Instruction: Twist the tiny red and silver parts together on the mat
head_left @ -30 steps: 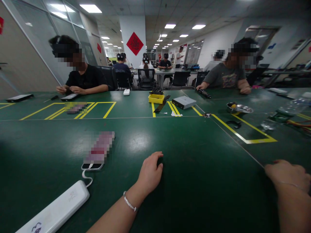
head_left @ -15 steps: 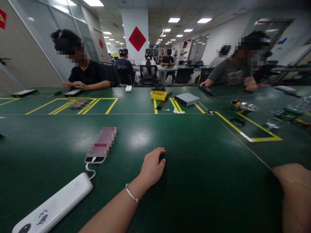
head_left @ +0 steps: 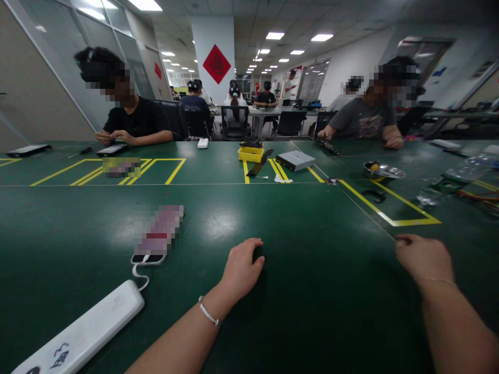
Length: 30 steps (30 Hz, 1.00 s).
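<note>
left hand (head_left: 242,269) loose over the green table (head_left: 312,317), right hand (head_left: 427,258) folded in

in the head view, the left hand is near the middle, its fingers bent and the thumb spread away from them, grasping nothing. the right hand is well apart from it, knuckles up; its fingers curl out of sight, so i cannot tell whether it grips anything. the phone (head_left: 160,231), mostly blurred out, lies flat on the table to the left of the left hand, not touching it. a white cable (head_left: 141,280) joins its near end to a white power bank (head_left: 83,326), which runs to the bottom edge. beyond the right hand, yellow tape (head_left: 417,223) makes a corner, and a black curved piece (head_left: 375,196) lies within it. a metal bowl (head_left: 390,172) stands farther back, a clear bottle (head_left: 454,177) to its right.
</note>
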Each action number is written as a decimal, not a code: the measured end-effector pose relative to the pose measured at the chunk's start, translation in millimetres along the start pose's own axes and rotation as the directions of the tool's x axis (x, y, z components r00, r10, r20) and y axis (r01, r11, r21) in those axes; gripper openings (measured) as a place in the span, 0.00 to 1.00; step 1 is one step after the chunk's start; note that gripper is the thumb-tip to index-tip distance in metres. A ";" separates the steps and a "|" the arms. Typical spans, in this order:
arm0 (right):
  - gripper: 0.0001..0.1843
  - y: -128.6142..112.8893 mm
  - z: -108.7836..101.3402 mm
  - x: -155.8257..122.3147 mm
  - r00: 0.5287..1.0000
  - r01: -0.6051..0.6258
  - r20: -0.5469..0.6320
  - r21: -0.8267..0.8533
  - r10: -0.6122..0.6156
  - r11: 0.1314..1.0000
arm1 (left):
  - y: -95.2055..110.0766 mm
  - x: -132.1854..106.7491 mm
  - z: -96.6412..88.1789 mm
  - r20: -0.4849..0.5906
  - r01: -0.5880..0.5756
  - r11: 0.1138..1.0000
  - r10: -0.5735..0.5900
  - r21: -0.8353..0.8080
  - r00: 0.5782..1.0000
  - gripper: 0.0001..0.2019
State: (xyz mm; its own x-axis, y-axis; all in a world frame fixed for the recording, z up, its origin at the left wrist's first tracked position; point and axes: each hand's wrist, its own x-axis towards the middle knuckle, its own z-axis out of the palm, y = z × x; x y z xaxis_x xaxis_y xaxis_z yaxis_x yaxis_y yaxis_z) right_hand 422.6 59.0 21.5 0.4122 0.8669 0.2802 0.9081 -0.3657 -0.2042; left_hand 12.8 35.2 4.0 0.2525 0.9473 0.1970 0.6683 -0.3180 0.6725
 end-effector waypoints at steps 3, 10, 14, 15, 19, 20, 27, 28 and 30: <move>0.17 -85.0 -1.7 -26.0 0.973 0.088 0.190 0.232 -0.134 0.969 | 3.8 -1.9 1.7 -0.002 -0.005 0.997 0.005 0.080 1.000 0.16; 0.07 -227.7 20.1 -126.1 0.788 0.091 0.282 0.825 -0.547 0.557 | 13.1 -8.9 3.9 -0.003 -0.010 0.995 0.010 0.100 1.000 0.19; 0.06 -234.3 14.4 -134.1 0.754 0.043 0.312 0.855 -0.578 0.518 | 13.9 -8.6 1.9 -0.007 -0.032 0.997 0.033 0.068 0.999 0.10; 0.08 -228.3 11.1 -126.9 0.743 0.089 0.306 0.836 -0.595 0.541 | 13.4 -8.0 1.7 -0.014 -0.030 0.999 0.030 0.042 0.999 0.09; 0.14 -170.1 0.3 -74.3 0.870 0.428 0.069 0.387 -0.489 0.817 | 7.5 -3.8 3.0 -0.021 0.043 0.983 -0.048 -0.176 0.999 0.09; 0.16 -147.0 -0.8 -59.1 0.913 0.400 -0.009 0.211 -0.407 0.892 | 5.5 -2.6 3.5 -0.023 0.065 0.967 -0.073 -0.245 0.997 0.10; 0.26 36.0 11.8 6.1 0.935 -0.340 0.079 -0.081 0.346 0.937 | -0.6 1.5 2.2 -0.027 0.154 0.903 -0.180 -0.402 0.983 0.11; 0.24 53.1 15.9 9.6 0.929 -0.357 0.080 -0.062 0.361 0.932 | -0.5 1.4 1.9 -0.025 0.159 0.897 -0.186 -0.413 0.982 0.12; 0.16 75.7 24.8 14.7 0.940 -0.337 0.041 -0.024 0.338 0.941 | -0.8 1.3 2.1 -0.021 0.161 0.882 -0.190 -0.442 0.982 0.12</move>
State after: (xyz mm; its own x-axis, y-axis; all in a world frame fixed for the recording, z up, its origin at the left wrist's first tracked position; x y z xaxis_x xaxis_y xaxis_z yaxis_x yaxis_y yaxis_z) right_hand 495.5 52.5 -13.1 0.6914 0.7055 0.1560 0.7174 -0.6445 -0.2646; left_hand 14.0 36.7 2.3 0.1064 0.9911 0.0805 0.3209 -0.1109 0.9406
